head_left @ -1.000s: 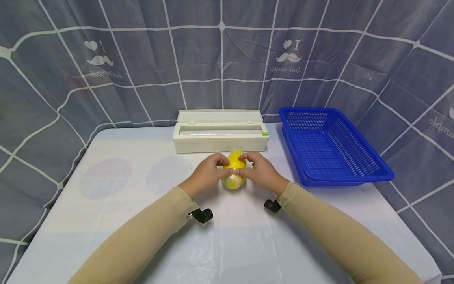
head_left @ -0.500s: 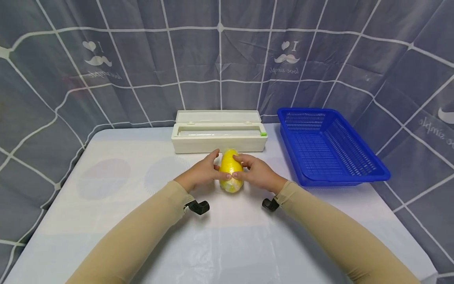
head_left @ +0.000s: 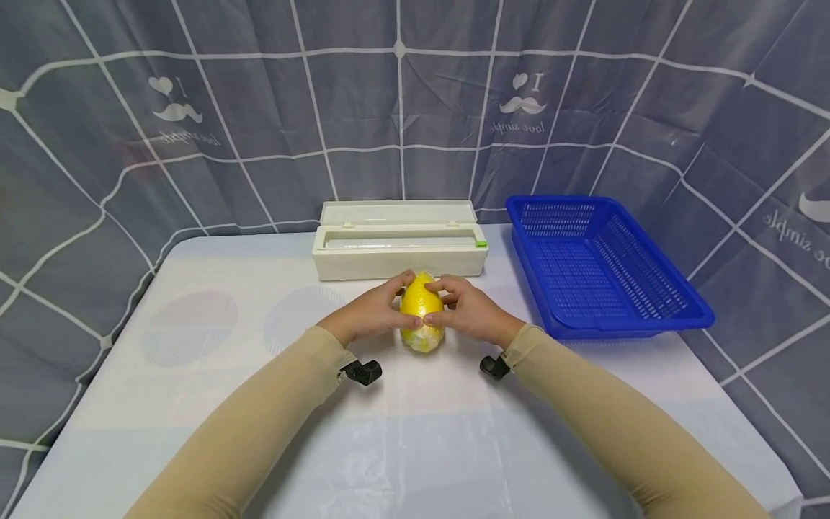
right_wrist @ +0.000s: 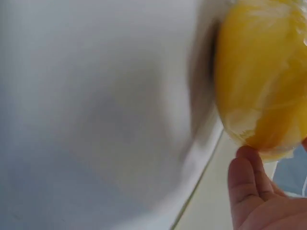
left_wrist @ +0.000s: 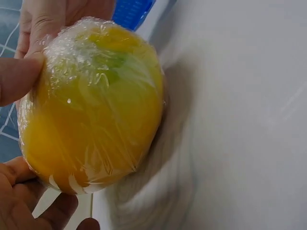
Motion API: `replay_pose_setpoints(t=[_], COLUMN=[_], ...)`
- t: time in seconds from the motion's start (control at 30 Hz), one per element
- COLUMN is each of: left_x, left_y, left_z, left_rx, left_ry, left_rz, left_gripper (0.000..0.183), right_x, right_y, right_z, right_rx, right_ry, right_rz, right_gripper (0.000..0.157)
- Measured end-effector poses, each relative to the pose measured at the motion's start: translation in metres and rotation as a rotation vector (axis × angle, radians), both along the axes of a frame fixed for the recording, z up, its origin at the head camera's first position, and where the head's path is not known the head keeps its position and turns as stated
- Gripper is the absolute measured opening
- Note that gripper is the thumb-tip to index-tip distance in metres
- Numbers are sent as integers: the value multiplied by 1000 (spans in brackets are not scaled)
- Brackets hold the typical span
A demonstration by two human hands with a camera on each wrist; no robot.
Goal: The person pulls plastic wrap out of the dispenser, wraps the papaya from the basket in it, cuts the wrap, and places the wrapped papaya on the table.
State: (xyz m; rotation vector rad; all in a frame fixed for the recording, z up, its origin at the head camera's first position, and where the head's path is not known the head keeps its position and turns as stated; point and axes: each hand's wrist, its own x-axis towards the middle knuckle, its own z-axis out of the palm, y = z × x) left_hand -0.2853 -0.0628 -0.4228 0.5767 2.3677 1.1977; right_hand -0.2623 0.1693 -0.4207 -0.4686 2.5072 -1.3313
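Observation:
A yellow fruit (head_left: pixel 421 308) wrapped in clear cling film is at the middle of the table, before the white box. My left hand (head_left: pixel 371 311) holds its left side, thumb on the near upper face and fingers along the side. From the right, my right hand (head_left: pixel 473 311) grips it the same way, and the two thumb tips nearly meet. The left wrist view shows the crinkled film and a greenish patch on the fruit (left_wrist: pixel 96 110). In the right wrist view, fingertips (right_wrist: pixel 247 155) touch the far end of the fruit (right_wrist: pixel 261 81).
A long white cling film box (head_left: pixel 400 264) with its lid raised and a small green slider (head_left: pixel 481 244) stands behind the hands. To the right is a blue perforated basket (head_left: pixel 625 334). A grey checked curtain (head_left: pixel 357 94) surrounds the white-covered table (head_left: pixel 402 461).
The fruit has turned in the hands, so more of its yellow top shows. Half a second ago my left fingers were lifted off its side; now they are back against it.

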Motion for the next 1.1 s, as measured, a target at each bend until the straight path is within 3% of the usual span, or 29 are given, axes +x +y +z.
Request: replay_pose_setpoints(t=[0.1,0.27,0.5,0.73,0.87,1.0,1.1], left_x=[-1,-3,-4,-5,-7,-10,-12], left_y=[1,0,0,-3,-10,-20,-27], left_z=[0,1,5,5,6,8,10], left_rx=[-20,-85,-84,-54,-86,-107,-109], left_ry=[30,82,111,71,68,73,72], left_rz=[-11,-43,-75,-94,-113,-128,-133], left_gripper=[103,102,100,100,103,103,100], right_x=[0,-2,-7,-13,-14,-11,-10], right_y=[-2,-3,5,2,-3,-8,-11], right_z=[3,3,6,2,0,-1,-2], right_rx=[21,55,104,112,116,250,390], right_ry=[-12,28,-52,-28,-46,-94,-47], right_rz=[-4,63,217,201,178,185,223], right_gripper=[61,56,94,92,109,124,126])
